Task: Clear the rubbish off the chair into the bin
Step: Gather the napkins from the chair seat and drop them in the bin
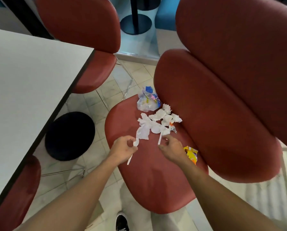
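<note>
Fingers: left hand (122,150) pinches a white plastic spoon (133,150), bowl up at the fingertips, handle poking out near the wrist; right hand (172,150) is loosely curled and holding nothing, reaching for a second white utensil (159,139) just beyond it.
Why so: one piece per hand, it seems, so both can go to the bin together.
Rubbish: crumpled napkins (159,120) heaped mid-seat against the backrest, a printed plastic bag (147,101) at the far edge, a yellow wrapper (191,154) to the right of the right wrist.
Surface: red padded chair (152,184), smooth, nothing snagging.
Bin: none I can pick out for certain; a black round shape (69,135) sits on the floor left, under the white table (31,77).
Room: tiled floor (106,95), more red chairs left and far.
</note>
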